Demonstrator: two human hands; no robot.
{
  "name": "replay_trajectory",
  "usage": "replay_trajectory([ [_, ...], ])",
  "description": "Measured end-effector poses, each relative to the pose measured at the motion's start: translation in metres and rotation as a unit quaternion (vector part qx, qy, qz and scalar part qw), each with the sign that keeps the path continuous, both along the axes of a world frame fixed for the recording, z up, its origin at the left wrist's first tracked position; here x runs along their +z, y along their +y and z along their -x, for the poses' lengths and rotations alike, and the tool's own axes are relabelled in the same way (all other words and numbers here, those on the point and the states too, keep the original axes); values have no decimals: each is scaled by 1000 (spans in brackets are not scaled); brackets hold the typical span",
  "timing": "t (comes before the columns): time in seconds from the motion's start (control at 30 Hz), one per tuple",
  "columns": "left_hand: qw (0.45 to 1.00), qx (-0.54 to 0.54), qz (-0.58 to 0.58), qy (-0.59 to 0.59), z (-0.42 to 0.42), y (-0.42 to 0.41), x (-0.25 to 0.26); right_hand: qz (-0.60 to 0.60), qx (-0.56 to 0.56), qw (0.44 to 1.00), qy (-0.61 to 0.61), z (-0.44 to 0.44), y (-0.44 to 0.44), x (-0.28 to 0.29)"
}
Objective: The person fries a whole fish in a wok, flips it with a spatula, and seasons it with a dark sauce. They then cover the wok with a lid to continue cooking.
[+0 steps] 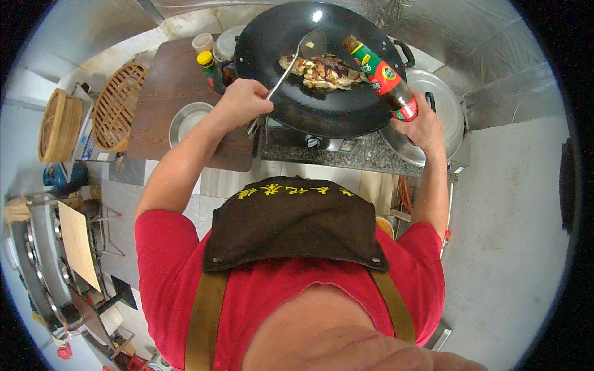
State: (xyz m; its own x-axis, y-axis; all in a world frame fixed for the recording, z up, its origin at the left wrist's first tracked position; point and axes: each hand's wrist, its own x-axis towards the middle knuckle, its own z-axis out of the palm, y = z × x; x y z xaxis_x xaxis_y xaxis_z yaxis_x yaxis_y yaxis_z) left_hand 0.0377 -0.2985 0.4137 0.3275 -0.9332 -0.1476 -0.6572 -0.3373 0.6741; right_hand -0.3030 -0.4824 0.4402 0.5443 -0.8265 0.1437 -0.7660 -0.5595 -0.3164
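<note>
A large black wok (320, 109) stands on the stove before me. In it lies what looks like a cooked fish (327, 72) with dark brown sauce and pale bits on it. My left hand (246, 102) grips the handle of a long metal cooking utensil (283, 76); its head rests in the wok beyond the fish, and I cannot tell if it is a spatula or a ladle. In my right hand (422, 125) is a glass sauce bottle (380, 76) with green and red labels. It is tilted over the wok's right side, neck towards the far side. No stream of sauce is visible.
A metal bowl (188, 121) sits on the brown wooden table (162, 83) at left, with a yellow-capped bottle (205, 59) near the wok handle. A wide metal lid (436, 97) is at right. The stove knob (313, 140) faces me. Bamboo steamers (119, 107) stand far left.
</note>
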Motion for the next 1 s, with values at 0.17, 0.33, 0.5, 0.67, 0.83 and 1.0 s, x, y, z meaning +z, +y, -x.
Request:
replay_trajectory([
  [0.17, 959, 112, 25, 260, -8, -4, -18, -16, -6, 1000, -7, 4, 3, -2],
  [0.33, 879, 170, 33, 444, -13, -26, -23, -31, -13, 999, -14, 7, 6, -2],
  [0.5, 838, 179, 29, 515, -29, -51, -66, -26, -8, 1000, -8, 8, 5, -7],
  [0.67, 825, 140, 12, 548, -26, -61, -78, -20, 1, 1000, -20, 7, 2, -12],
  [0.83, 872, 155, -22, 464, -2, -69, -70, -24, 17, 999, -37, 7, 2, -16],
  [1.0, 922, 128, -77, 357, 9, -71, -60, -20, 46, 996, -67, 5, 1, -22],
])
